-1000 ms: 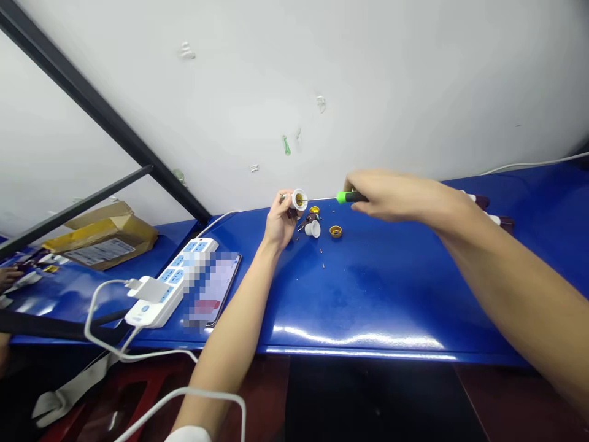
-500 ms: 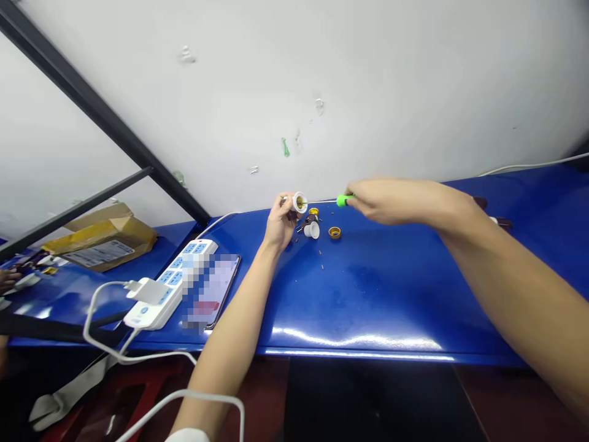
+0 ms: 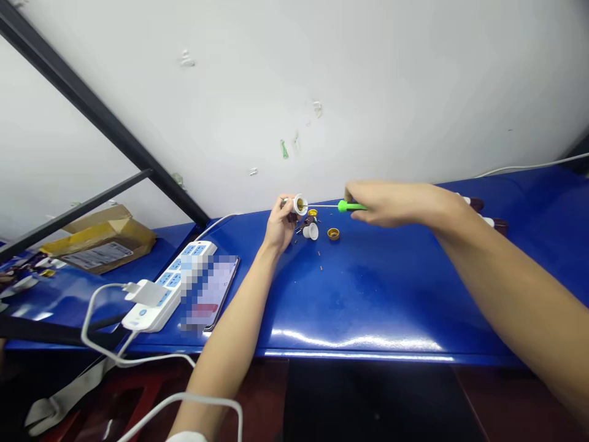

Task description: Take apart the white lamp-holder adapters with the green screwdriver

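Observation:
My left hand (image 3: 278,222) is closed around a white lamp socket (image 3: 299,205), whose open end with a brass-coloured thread faces right. A screwdriver (image 3: 346,206) with a green handle is in my right hand (image 3: 375,199). Its long thin shaft runs left, with the tip inside the socket. Just below my left hand, a white socket shell (image 3: 310,231) lies on the blue table beside dark brown parts. One brass-coloured ring (image 3: 334,234) sits to the right of the shell, and another gold ring (image 3: 313,213) is behind it. Several tiny screws (image 3: 321,267) are scattered in front.
A white power strip (image 3: 170,285) with a plugged-in charger (image 3: 148,293) and a phone (image 3: 216,291) lie on the left. A white cable loops over my left forearm. Brown-and-white pieces (image 3: 494,224) rest behind my right arm. An opened package (image 3: 103,239) stands beyond the black frame.
My right hand has turned at the wrist, so more of the green handle shows. The screwdriver tip stays in the socket, and my left hand has hardly moved.

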`<state>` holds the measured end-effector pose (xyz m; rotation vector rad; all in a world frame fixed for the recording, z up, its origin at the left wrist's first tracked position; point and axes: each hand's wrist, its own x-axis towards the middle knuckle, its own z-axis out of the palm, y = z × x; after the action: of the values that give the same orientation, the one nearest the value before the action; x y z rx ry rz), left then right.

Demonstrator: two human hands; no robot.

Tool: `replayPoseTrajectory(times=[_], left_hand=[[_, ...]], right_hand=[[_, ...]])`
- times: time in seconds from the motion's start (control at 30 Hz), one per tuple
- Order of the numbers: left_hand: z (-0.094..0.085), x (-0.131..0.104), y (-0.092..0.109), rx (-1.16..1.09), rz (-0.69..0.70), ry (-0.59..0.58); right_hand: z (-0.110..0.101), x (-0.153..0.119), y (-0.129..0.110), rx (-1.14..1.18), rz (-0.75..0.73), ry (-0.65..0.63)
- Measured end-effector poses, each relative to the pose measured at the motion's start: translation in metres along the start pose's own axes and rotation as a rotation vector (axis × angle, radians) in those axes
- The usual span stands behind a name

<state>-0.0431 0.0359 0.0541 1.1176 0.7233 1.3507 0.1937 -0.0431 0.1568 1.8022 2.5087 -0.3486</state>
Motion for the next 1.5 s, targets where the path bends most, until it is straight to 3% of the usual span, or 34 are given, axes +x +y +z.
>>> replayPoseTrajectory(times=[0.2, 0.4, 0.57, 0.77, 0.93, 1.1, 1.23, 1.43, 1.5], left_hand=[[-0.0012, 0.0003, -0.0009, 0.012, 0.016, -0.019], [-0.0008, 0.0006, -0.0015, 0.024, 0.01, -0.018], [-0.0013, 0.0015, -0.0018, 0.002, 0.008, -0.001], [-0.0031, 0.0024, -0.0035, 0.0, 0.005, -0.028], [-0.0021, 0.0016, -0.0036, 0.007, 0.006, -0.013], [-0.0002, 0.0008, -0.0028, 0.01, -0.018, -0.004], [0.0004, 0.0012, -0.0026, -0.001, -0.006, 0.011], [-0.0002, 0.0015, -0.0035, -0.011, -0.007, -0.013], [0.0001, 0.0016, -0.0028, -0.026, 0.0, -0.006]], right_hand=[[0.0005, 0.0009, -0.0005, -0.082, -0.031, -0.072], [0.003, 0.0036, 0.0025, -0.005, -0.038, -0.009], [0.0051, 0.0054, 0.0019, -0.059, -0.063, -0.081], [0.0047, 0.0045, 0.0016, 0.019, -0.015, -0.027], [0.0027, 0.0057, 0.0026, -0.044, -0.047, -0.083], [0.0023, 0.0051, 0.0019, 0.003, -0.027, -0.003], [0.002, 0.004, 0.0001, -0.058, -0.047, -0.077], [-0.0005, 0.0037, 0.0017, 0.024, -0.053, 0.054], [-0.0019, 0.0028, 0.0001, 0.001, -0.06, 0.033]])
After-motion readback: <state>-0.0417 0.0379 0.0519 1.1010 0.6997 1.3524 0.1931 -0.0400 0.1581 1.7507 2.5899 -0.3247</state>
